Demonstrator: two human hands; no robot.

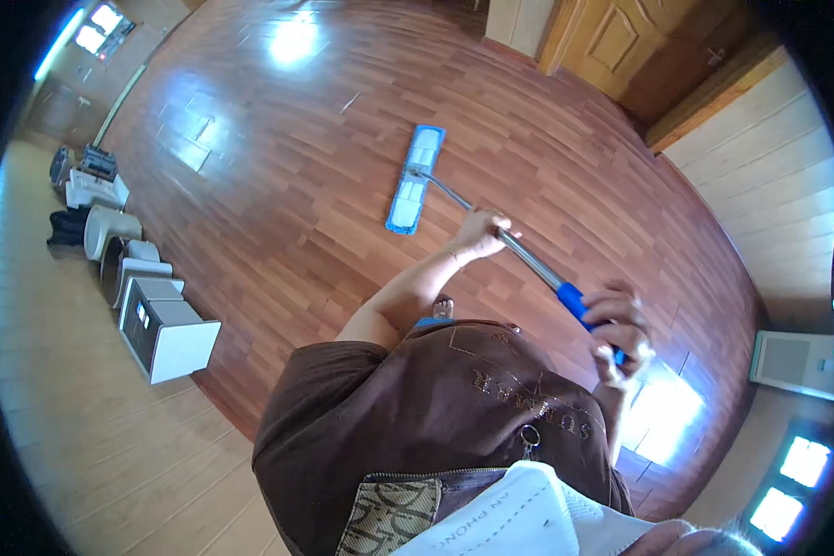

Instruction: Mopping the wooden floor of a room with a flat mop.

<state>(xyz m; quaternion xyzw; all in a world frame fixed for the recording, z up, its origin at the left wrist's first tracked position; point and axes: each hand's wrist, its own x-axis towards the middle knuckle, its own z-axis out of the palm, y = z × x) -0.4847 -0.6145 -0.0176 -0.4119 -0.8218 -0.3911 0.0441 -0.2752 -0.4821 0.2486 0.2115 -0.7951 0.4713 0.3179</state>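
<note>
A flat mop with a long blue-edged head lies on the wood-plank floor ahead of me. Its metal pole runs from the head back toward my right side. Partway down the pole, my left hand is wrapped round the bare metal. My right hand is closed round the blue grip at the pole's upper end, its fingers slightly blurred. The mop head rests flat, apart from both hands.
Along the left wall stand a white-and-grey cabinet, a white rounded bin and several other items. A wooden door is at the far right. A pale boxy appliance stands by the right wall. Bright window reflections lie on the floor.
</note>
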